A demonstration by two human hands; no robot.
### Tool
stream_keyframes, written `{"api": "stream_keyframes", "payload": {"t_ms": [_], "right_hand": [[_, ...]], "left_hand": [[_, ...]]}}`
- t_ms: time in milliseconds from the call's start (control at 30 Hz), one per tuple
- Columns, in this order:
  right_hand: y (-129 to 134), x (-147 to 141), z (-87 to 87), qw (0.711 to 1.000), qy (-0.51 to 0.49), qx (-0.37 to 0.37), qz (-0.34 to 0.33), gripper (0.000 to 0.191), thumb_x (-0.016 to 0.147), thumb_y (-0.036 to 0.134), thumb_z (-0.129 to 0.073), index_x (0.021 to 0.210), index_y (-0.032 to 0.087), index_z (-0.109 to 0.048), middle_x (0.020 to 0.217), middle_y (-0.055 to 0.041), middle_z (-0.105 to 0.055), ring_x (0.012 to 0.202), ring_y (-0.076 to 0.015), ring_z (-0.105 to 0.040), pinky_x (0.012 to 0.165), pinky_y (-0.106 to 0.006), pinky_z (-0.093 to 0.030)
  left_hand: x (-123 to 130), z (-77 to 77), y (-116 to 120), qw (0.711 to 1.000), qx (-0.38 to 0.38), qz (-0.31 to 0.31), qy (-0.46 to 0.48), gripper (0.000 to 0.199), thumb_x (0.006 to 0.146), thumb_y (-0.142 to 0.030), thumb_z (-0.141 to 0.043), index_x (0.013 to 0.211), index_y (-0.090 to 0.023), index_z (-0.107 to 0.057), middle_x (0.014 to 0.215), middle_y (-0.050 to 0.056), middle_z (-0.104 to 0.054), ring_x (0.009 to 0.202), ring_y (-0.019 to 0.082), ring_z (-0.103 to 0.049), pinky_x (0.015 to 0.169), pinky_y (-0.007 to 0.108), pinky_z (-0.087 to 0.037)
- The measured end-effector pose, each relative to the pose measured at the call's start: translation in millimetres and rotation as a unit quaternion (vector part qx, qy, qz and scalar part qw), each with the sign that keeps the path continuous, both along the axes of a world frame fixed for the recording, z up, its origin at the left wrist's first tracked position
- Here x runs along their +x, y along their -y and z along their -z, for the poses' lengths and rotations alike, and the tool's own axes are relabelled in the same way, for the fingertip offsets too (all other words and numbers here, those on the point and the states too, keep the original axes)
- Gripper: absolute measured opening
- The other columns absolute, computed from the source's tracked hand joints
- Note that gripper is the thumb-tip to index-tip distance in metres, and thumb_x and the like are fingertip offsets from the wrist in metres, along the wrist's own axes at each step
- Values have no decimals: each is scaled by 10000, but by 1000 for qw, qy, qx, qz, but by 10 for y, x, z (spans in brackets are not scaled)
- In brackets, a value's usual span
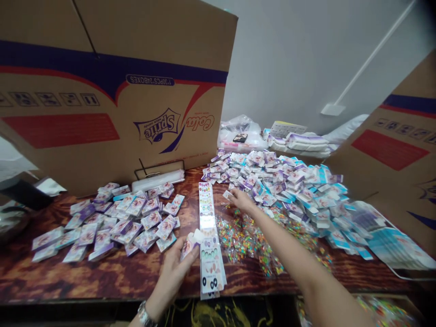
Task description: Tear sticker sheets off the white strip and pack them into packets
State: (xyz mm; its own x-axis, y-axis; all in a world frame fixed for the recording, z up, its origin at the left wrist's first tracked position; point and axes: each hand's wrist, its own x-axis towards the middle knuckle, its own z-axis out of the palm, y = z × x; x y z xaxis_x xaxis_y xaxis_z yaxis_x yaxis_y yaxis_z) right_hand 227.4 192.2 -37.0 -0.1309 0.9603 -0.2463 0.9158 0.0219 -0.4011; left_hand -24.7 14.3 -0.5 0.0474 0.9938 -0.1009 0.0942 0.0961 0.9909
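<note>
My left hand [179, 259], with a watch at the wrist, holds a small white and purple box [189, 244] with its end flap open, near the table's front edge. My right hand [240, 200] reaches forward to the near left edge of the big pile of small boxes [272, 175]; its fingers are closed on a small white piece [228, 195], too small to make out. Between my hands lies a long stack of printed sticker strips [208, 227]. Clear packets of colourful candy [245, 238] are spread right of the strips, under my right forearm.
Many small boxes [126, 213] lie on the table's left side. Large cartons stand at the back left [112, 104] and right [402, 154]. Flat printed cartons [398, 245] are at the right edge. Plastic bags [241, 131] sit by the wall, and more candy packets [384, 311] below the table edge.
</note>
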Motion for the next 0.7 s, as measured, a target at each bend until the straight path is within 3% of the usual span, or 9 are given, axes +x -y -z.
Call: {"api": "stream_keyframes", "payload": {"t_ms": [133, 233, 467, 700], "right_hand": [[-96, 158, -37, 994, -19, -59, -87, 301, 897, 316, -531, 1147, 148, -531, 1132, -74, -562, 952, -197, -584, 798, -392, -505], [-131, 192, 15, 989, -15, -86, -121, 304, 896, 311, -532, 1153, 150, -526, 1138, -77, -559, 955, -196, -583, 800, -394, -505], [-265, 104, 135, 985, 36, -116, -125, 294, 896, 324, -528, 1135, 154, -544, 1146, -65, -558, 970, -212, -577, 812, -393, -501], [-188, 119, 191, 989, 40, -88, -116, 301, 897, 318, -530, 1149, 153, -533, 1148, -72, -556, 968, -205, -578, 810, -397, -501]], "left_hand": [[-25, 68, -7, 996, 17, 72, -46, 373, 745, -383, -637, 1020, -145, -555, 905, 61, -675, 802, 203, -625, 736, 304, -490], [-31, 106, 7, 992, 36, 103, -67, 353, 800, -385, -577, 1072, -167, -522, 1001, 71, -660, 902, 217, -615, 798, 324, -480], [8, 129, 100, 980, 42, 97, -170, 426, 811, -384, -554, 1162, -177, -429, 1011, 81, -639, 889, 233, -618, 786, 358, -483], [-9, 166, 66, 959, 148, 83, -228, 356, 811, -365, -568, 1120, -195, -524, 1009, 84, -605, 944, 237, -584, 811, 362, -483]]}}
